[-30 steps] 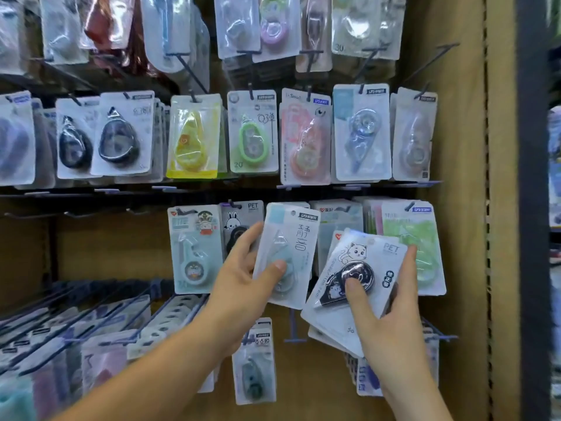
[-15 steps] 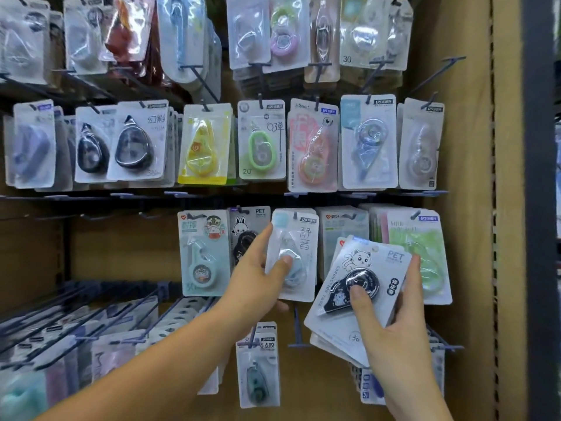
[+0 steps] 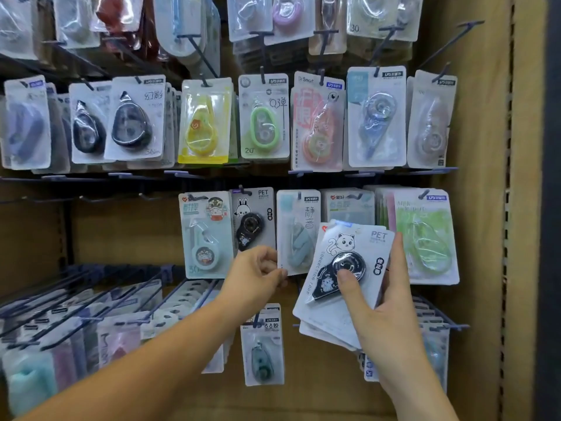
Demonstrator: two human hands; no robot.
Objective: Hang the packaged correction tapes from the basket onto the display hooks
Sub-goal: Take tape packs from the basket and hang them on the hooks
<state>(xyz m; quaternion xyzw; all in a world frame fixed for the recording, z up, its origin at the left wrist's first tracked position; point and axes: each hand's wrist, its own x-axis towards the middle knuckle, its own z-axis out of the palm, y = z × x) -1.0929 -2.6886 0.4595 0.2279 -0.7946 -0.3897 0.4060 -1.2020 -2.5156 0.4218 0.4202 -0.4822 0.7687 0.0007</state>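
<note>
My right hand (image 3: 387, 317) grips a fanned stack of packaged correction tapes (image 3: 346, 247); the top card shows a cat and a black tape, with my thumb pressed on the blister. A pale blue pack (image 3: 296, 235) hangs straight on a middle-row display hook (image 3: 299, 196). My left hand (image 3: 258, 273) pinches that pack's lower left corner between thumb and curled fingers. No basket is in view.
Rows of hung tape packs fill the board: a rabbit-card black tape (image 3: 252, 220), a green pack (image 3: 425, 238), a lone pack (image 3: 264, 347) below. Bare hooks (image 3: 100, 197) stand at middle left. Long loaded hooks (image 3: 91, 302) jut out at lower left. A cardboard wall (image 3: 485, 208) closes the right.
The pale blue pack went from tilted in my left hand to hanging straight on its hook. My left hand slid down to its lower corner. The right hand's stack stayed put.
</note>
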